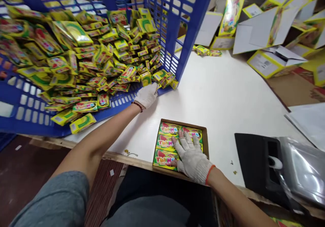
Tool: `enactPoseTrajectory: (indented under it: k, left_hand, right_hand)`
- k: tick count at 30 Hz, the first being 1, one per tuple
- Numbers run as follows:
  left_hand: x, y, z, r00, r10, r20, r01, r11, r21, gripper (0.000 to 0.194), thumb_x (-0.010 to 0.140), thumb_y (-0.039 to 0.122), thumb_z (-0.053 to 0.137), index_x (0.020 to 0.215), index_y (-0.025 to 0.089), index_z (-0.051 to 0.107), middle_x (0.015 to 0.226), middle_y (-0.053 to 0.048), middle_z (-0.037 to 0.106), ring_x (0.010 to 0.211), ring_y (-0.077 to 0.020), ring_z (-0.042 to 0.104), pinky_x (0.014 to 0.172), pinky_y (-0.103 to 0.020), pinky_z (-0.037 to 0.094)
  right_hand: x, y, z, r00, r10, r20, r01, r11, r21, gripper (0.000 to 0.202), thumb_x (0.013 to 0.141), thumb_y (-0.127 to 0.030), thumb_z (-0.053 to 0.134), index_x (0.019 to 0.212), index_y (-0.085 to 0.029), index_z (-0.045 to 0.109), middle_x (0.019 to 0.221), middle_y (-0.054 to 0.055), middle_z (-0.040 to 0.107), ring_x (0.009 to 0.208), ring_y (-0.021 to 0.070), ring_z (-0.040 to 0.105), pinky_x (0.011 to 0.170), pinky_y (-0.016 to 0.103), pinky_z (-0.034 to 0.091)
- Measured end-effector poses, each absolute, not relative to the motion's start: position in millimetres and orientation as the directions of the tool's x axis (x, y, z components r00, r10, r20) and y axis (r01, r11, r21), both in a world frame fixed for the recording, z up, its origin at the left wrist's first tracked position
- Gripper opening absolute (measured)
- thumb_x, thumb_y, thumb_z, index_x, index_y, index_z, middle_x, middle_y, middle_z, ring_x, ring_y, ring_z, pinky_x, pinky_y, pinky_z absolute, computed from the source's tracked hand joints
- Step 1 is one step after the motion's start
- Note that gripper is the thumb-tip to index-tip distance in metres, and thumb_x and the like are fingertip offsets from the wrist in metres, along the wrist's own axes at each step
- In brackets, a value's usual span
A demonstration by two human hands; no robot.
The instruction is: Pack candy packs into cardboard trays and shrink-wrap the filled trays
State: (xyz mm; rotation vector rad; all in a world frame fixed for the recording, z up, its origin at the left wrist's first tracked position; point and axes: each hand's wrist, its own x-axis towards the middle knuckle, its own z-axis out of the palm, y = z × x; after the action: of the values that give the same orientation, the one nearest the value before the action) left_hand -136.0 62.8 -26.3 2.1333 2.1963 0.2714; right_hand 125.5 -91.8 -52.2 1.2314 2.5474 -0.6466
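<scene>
My left hand [147,96], in a white knit glove, reaches to the front corner of a blue plastic crate [189,47]. Its fingers are closed at a small yellow-green box [158,86], mostly hidden by the hand. Inside the crate lies a large heap of such small boxes [101,54], printed "TWINS" with a watermelon picture. Gloved too, but with bare fingertips, my right hand [190,156] rests spread and flat on "TWINS" boxes [164,157] laid in rows in a shallow open carton [206,142]. The hand covers part of those rows.
Opened display cartons [266,61] are piled at the back right, with a few small boxes [203,50] beside them. On the right lie a black flat object [250,162] and clear plastic film [302,172]. The white tabletop [228,95] ends at a wooden front edge.
</scene>
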Motion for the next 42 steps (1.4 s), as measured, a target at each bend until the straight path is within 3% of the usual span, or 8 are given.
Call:
enactPoseTrajectory:
  k: [5,9,13,18,20,27,35,42]
  left_hand:
    - [-120,-18,10,-0.038,0.98,0.196,0.636,-0.128,0.761,0.022,0.097,0.03,0.045,0.103,0.014,0.06,0.095,-0.007,0.068,0.085,-0.0172,0.063,0.076,-0.029,0.051]
    - [-89,-82,16,0.261,0.96,0.097,0.393,-0.197,0.898,0.031,0.098,0.041,0.045,0.102,0.016,0.062,0.095,-0.005,0.07,0.084,-0.0154,0.064,0.076,-0.028,0.053]
    - [-122,-87,5,0.205,0.979,0.007,0.652,-0.142,0.745,0.037,0.096,0.046,0.048,0.116,0.018,0.061,0.115,-0.009,0.069,0.103,-0.0211,0.064,0.091,-0.036,0.051]
    - [-236,-57,-11,-0.406,0.912,0.061,0.913,0.4,0.083,0.046,0.091,0.047,0.055,0.119,0.011,0.058,0.128,-0.02,0.058,0.122,-0.0358,0.05,0.105,-0.055,0.036]
    - [-265,-54,-19,-0.493,0.866,0.076,0.869,0.495,0.003,0.053,0.092,0.048,0.053,0.122,0.005,0.054,0.133,-0.026,0.054,0.127,-0.0416,0.042,0.107,-0.065,0.027]
    - [-256,-60,-46,-0.495,0.868,0.034,0.869,0.495,0.002,0.038,0.091,0.029,0.05,0.123,0.011,0.057,0.12,-0.021,0.059,0.115,-0.037,0.053,0.102,-0.055,0.033]
    - [-251,-57,-50,-0.479,0.866,0.147,0.877,0.464,0.121,0.048,0.079,0.05,0.07,0.109,0.014,0.058,0.123,-0.016,0.051,0.116,-0.0332,0.051,0.097,-0.042,0.043]
    - [-292,-25,-27,-0.239,0.97,0.034,0.96,0.231,0.157,0.038,0.084,0.031,0.069,0.114,0.012,0.055,0.118,-0.008,0.055,0.103,-0.0195,0.053,0.097,-0.035,0.046]
  right_hand:
    - [137,-82,-55,-0.455,0.89,0.035,0.529,0.302,-0.793,0.059,0.094,-0.038,0.049,0.149,-0.021,0.038,0.142,0.018,0.055,0.132,0.0291,0.054,0.11,0.054,0.042]
    - [133,-82,-33,-0.281,0.957,0.068,0.248,0.141,-0.958,0.052,0.094,-0.045,0.053,0.14,-0.024,0.045,0.123,0.013,0.067,0.105,0.0231,0.068,0.084,0.037,0.059]
    - [124,-90,-17,-0.387,0.92,-0.054,0.47,0.146,-0.87,0.028,0.092,-0.042,0.054,0.107,-0.024,0.07,0.099,0.007,0.074,0.087,0.0237,0.069,0.072,0.036,0.058]
    - [105,-107,-27,-0.595,0.802,-0.053,0.498,0.317,-0.807,0.02,0.095,-0.03,0.048,0.091,-0.023,0.067,0.091,0.006,0.071,0.086,0.0228,0.066,0.077,0.037,0.054]
    - [96,-115,-33,-0.631,0.775,-0.038,0.523,0.389,-0.758,0.018,0.094,-0.024,0.047,0.082,-0.022,0.06,0.087,0.006,0.066,0.082,0.0217,0.062,0.074,0.036,0.052]
    - [93,-125,-42,-0.686,0.727,-0.021,0.649,0.599,-0.469,0.011,0.08,-0.014,0.061,0.089,-0.018,0.063,0.102,0.012,0.065,0.093,0.0287,0.058,0.081,0.044,0.049]
    - [101,-107,-32,-0.601,0.791,0.116,0.54,0.509,-0.671,0.023,0.095,-0.031,0.051,0.114,-0.023,0.061,0.113,0.01,0.065,0.109,0.0263,0.061,0.093,0.044,0.051]
    - [94,-85,-10,-0.488,0.871,0.061,0.537,0.354,-0.766,0.027,0.093,-0.035,0.05,0.11,-0.021,0.064,0.111,0.009,0.069,0.105,0.0259,0.063,0.094,0.044,0.051]
